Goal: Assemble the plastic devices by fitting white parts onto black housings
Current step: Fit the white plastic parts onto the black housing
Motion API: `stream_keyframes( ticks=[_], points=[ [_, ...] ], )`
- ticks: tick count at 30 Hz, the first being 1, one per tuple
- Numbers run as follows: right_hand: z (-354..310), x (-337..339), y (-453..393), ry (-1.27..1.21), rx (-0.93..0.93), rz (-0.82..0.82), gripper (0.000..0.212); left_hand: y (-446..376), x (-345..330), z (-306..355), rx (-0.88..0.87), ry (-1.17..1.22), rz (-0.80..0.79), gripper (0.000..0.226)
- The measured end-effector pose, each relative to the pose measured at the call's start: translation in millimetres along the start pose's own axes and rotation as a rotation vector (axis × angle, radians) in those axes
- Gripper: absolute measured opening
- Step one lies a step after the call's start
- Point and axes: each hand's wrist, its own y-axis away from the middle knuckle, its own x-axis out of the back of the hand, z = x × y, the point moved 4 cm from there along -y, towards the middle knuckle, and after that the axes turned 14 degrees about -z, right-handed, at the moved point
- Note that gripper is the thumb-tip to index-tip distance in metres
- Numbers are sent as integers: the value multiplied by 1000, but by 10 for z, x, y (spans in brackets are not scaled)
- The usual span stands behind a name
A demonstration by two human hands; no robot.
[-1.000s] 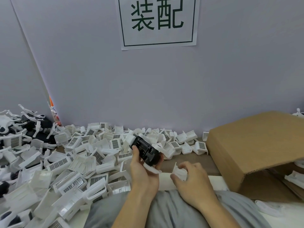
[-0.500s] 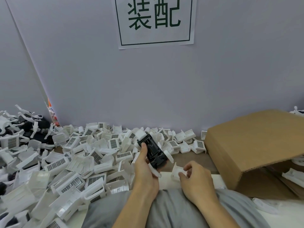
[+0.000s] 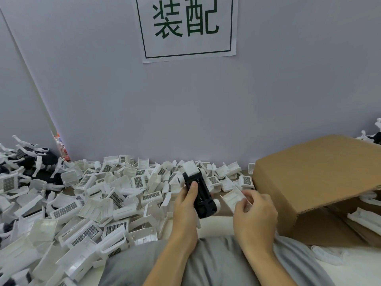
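— What are the hands doing?

— The left hand (image 3: 185, 205), at lower centre of the frame, grips a black housing (image 3: 201, 195); its thumb lies along the top face and the fingers curl under. The housing is tilted, its far end pointing up and away, and a white piece already sits on that far end.

— And the other hand?

— The right hand (image 3: 254, 215), just to the right of it, pinches a white part (image 3: 233, 198) between thumb and fingertips. The part is an open, tray-like shell held just beside the lower right end of the housing. I cannot tell whether the two touch.

— Where is all this held?

— Above the near edge of the tabletop (image 3: 222, 220), over a grey-clothed lap (image 3: 206, 263).

— What lies around them?

— A big pile of white parts (image 3: 99, 199) spreads across the lower left and centre of the frame, many with dark grilles. At the far left edge, a heap of black-and-white assembled pieces (image 3: 31, 162). On the right, a brown cardboard box (image 3: 317, 182) lies tipped with its opening toward the lower right; more white pieces (image 3: 362, 219) show inside it.

— And behind?

— A pale wall (image 3: 206, 110), with a paper sign (image 3: 186, 27) at top centre printed with two green characters inside a green border.
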Motion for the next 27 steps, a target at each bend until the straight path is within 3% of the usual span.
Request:
stream_keyframes(
  ticks=[6,9,12,21,27],
  points=[
    [-237,99,97,-5,364,193,24,30,-140,-58,-24,-259,-238,18],
    [-283,43,114,-32,473,121,31,38,-165,-72,3,-292,-258,18],
    [-308,-45,128,-103,561,-67,34,37,-140,-57,19,-227,-227,17],
    [-319,-136,182,-235,522,-369,41,5,-104,-124,110,-120,-234,20],
    [-288,-97,131,-254,479,-212,27,-3,-110,-142,138,-44,-282,29]
  ],
)
